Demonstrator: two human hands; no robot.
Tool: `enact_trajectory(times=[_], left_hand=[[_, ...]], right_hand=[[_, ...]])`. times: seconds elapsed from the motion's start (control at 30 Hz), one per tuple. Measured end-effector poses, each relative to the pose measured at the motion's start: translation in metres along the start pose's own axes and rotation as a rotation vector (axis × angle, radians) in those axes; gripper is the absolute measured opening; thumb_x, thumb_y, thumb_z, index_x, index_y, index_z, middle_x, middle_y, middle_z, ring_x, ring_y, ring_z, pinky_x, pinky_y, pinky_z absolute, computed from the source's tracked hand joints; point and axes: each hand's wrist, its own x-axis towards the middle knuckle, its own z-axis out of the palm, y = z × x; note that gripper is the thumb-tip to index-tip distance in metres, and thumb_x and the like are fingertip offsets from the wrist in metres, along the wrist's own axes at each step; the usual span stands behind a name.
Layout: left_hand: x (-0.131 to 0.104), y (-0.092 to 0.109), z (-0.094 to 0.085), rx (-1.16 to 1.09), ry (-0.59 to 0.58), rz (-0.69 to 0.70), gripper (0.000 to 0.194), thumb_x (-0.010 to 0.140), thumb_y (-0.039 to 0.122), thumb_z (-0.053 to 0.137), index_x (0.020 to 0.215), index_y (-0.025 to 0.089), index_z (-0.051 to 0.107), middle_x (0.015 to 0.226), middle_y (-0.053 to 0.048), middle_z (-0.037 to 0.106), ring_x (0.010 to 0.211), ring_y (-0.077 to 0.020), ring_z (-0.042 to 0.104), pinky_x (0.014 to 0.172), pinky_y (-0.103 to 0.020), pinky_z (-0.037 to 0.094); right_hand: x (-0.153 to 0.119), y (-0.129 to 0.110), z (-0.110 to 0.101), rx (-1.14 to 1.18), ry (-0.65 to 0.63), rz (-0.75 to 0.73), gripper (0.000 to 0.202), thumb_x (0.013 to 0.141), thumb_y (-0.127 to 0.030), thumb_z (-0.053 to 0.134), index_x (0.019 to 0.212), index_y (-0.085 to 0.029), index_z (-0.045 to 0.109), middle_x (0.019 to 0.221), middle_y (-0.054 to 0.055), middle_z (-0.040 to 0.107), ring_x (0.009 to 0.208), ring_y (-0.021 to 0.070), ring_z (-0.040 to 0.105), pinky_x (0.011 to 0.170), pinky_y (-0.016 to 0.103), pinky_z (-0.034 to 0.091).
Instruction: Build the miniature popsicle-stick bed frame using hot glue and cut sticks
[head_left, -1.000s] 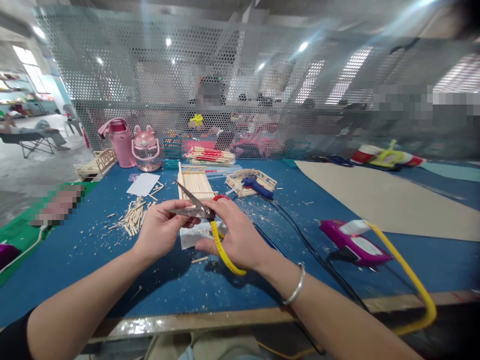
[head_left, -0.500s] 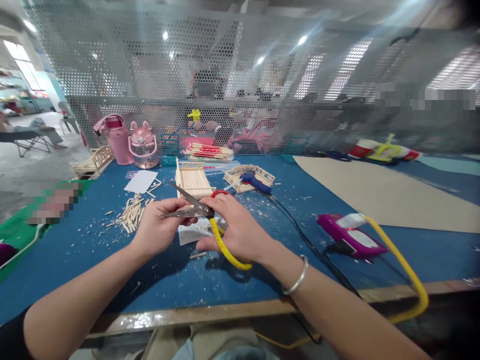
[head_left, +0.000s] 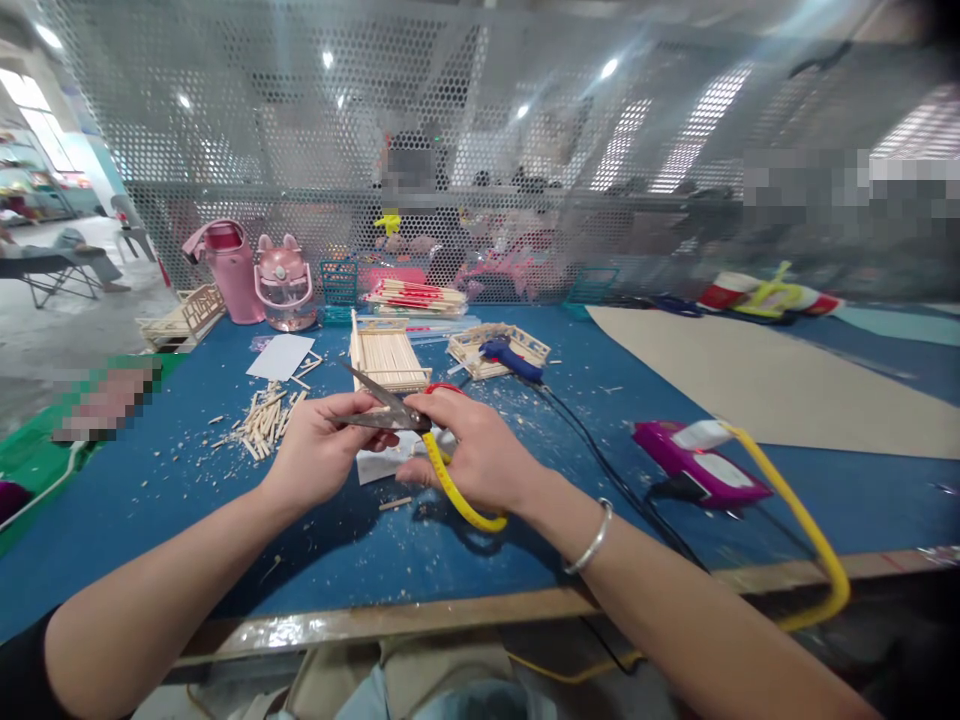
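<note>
My right hand (head_left: 480,450) grips scissors (head_left: 409,415) with one yellow and one red handle; the blades stand apart and point left. Between and beside the blades, the fingers of my left hand (head_left: 319,445) are pinched together, and whatever they hold is too small or hidden to make out. Just beyond the hands lies a small frame of wooden sticks (head_left: 386,355). A white sheet (head_left: 379,465) is partly covered by the hands, with a short stick piece (head_left: 395,504) below it. Cut stick pieces (head_left: 266,420) form a pile left of my left hand.
A blue glue gun (head_left: 514,360) rests on another stick frame (head_left: 469,345), its black cord running right. Further right are a purple device (head_left: 705,470) with a yellow cable and a beige sheet (head_left: 750,380). Pink bottles (head_left: 236,275) and stick bundles (head_left: 416,298) stand along the mesh screen (head_left: 480,130).
The scissors and both hands keep nearly the same pose. The whole view has shifted slightly, with the table appearing a little higher.
</note>
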Motion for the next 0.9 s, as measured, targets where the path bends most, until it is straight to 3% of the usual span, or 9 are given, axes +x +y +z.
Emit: enact_trajectory(times=[0.3, 0.7, 0.9], left_hand=[[-0.001, -0.002, 0.002, -0.138, 0.076, -0.098, 0.005, 0.059, 0.016, 0.070, 0.064, 0.014, 0.070, 0.059, 0.000, 0.068, 0.051, -0.0098, 0.061, 0.053, -0.021, 0.053], [0.000, -0.003, 0.003, -0.092, 0.111, -0.145, 0.018, 0.056, 0.026, 0.076, 0.065, 0.014, 0.068, 0.059, -0.003, 0.069, 0.052, -0.0142, 0.064, 0.055, -0.027, 0.055], [0.001, -0.004, 0.002, -0.054, 0.094, -0.148, 0.025, 0.059, 0.034, 0.077, 0.065, 0.013, 0.066, 0.060, -0.002, 0.068, 0.053, -0.0110, 0.062, 0.055, -0.022, 0.053]], right_hand=[[-0.001, 0.004, 0.001, -0.028, -0.003, -0.001, 0.047, 0.071, -0.048, 0.067, 0.105, -0.017, 0.061, 0.096, 0.009, 0.068, 0.084, 0.0200, 0.062, 0.072, 0.032, 0.048], [-0.002, 0.012, 0.002, -0.046, 0.002, -0.039, 0.045, 0.073, -0.046, 0.066, 0.104, -0.014, 0.062, 0.095, 0.009, 0.069, 0.085, 0.0203, 0.063, 0.075, 0.032, 0.048], [0.000, 0.009, 0.002, 0.023, 0.001, -0.017, 0.033, 0.079, -0.042, 0.061, 0.097, -0.014, 0.063, 0.086, 0.007, 0.069, 0.075, 0.0152, 0.061, 0.068, 0.025, 0.046]])
